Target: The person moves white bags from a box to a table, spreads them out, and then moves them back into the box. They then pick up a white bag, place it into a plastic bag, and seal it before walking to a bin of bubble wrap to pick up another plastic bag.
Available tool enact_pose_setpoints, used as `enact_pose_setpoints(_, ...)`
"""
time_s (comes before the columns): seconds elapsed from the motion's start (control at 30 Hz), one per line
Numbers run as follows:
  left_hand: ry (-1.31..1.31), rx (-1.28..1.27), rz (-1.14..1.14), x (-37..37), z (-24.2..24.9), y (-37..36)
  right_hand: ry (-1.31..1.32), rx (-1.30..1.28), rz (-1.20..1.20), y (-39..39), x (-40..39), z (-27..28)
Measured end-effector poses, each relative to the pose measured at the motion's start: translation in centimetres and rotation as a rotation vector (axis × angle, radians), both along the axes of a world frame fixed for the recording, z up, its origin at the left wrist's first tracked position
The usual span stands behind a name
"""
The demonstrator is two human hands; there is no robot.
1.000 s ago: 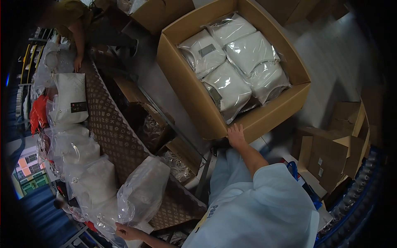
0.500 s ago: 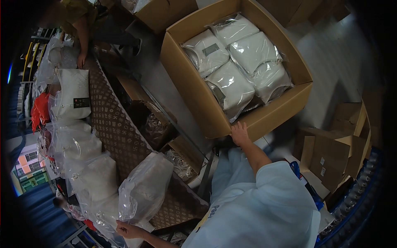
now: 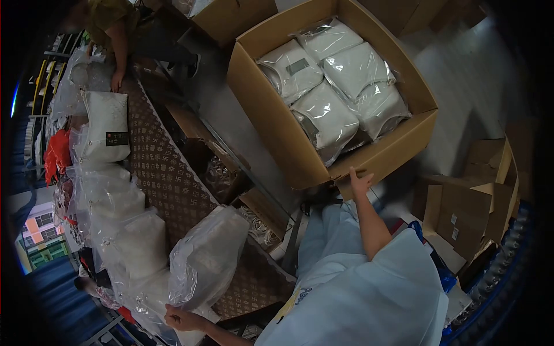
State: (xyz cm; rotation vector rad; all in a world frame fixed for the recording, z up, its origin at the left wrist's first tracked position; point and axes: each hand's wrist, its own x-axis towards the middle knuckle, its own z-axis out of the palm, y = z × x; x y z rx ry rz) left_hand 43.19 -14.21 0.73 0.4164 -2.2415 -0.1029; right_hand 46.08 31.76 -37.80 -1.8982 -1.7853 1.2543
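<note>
our left hand (image 3: pixel 180 319) pinching a clear bag (image 3: pixel 209 251), our right hand (image 3: pixel 361 183), spread and empty, moved along the big box (image 3: pixel 271 127)

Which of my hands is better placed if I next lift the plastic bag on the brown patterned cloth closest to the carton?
Probably your left hand: it is at the near end of the plastic bag, whereas your right hand is across at the cardboard carton.

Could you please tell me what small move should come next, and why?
I would probably bring the right hand over to the plastic bag: only the left hand pinches its edge, while the right is open at the near wall of the carton.
</note>
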Motion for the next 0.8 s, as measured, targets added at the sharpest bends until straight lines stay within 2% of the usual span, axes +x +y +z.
enact_pose_setpoints(0.03, 0.030, -0.010, -0.053, -0.1, -0.2, -0.5, 0.445, -0.403, -0.255, 0.2, 0.4, -2.5)
enact_pose_setpoints(0.07, 0.061, -0.023, -0.104, -0.2, -0.2, -0.6, 0.444, -0.405, -0.258, 0.1, -0.1, -3.5)
enact_pose_setpoints(0.13, 0.042, -0.017, -0.069, -0.2, 0.0, -0.2, 0.117, -0.702, -0.049, 0.2, -1.4, -5.8)
enact_pose_setpoints(0.2, 0.022, -0.008, -0.037, -0.2, 0.2, 0.3, 0.167, -0.747, -0.090, -0.1, -1.7, -9.1)
enact_pose_setpoints(0.27, 0.008, -0.041, -0.013, -0.2, 0.2, 0.4, 0.227, -0.786, -0.127, -0.4, -2.2, -9.9)
enact_pose_setpoints(0.33, 0.019, -0.027, -0.020, 0.0, 0.2, 0.1, 0.258, -0.525, -0.179, -1.4, -2.4, -10.0)
enact_pose_setpoints(0.4, 0.027, -0.009, -0.025, 0.0, 0.1, 0.2, 0.160, -0.583, -0.167, -1.1, -3.4, -5.6)
enact_pose_setpoints(0.43, 0.128, 0.132, -0.032, -0.2, 0.2, 0.4, 0.064, -0.645, -0.155, -0.7, -3.8, -3.6)
enact_pose_setpoints(0.47, 0.235, 0.273, -0.042, -0.5, 0.3, 0.9, 0.071, -0.643, -0.155, -0.5, -3.4, -4.3)
enact_pose_setpoints(0.53, 0.253, 0.306, -0.054, -0.5, 1.8, 2.3, -0.221, -0.506, 0.018, -0.2, -2.6, -5.5)
enact_pose_setpoints(0.57, 0.261, 0.340, -0.059, -0.4, 2.7, 3.3, -0.212, -0.504, 0.015, 0.7, -2.7, -3.9)
enact_pose_setpoints(0.63, 0.229, 0.345, -0.095, -0.7, 4.2, 5.7, -0.238, -1.040, 0.598, 3.7, -2.0, 0.7)
enact_pose_setpoints(0.7, 0.205, 0.361, -0.116, -1.6, 3.9, 9.7, 0.035, -0.846, 0.879, 3.7, -2.3, 5.9)
enact_pose_setpoints(0.77, 0.112, -0.037, -0.529, -3.7, 3.2, 15.8, 0.356, -0.388, 0.889, 3.1, -3.2, 12.3)
enact_pose_setpoints(0.8, -0.022, -0.066, -0.683, -4.8, 3.6, 19.3, 0.506, -0.240, 0.970, 4.2, -4.3, 17.9)
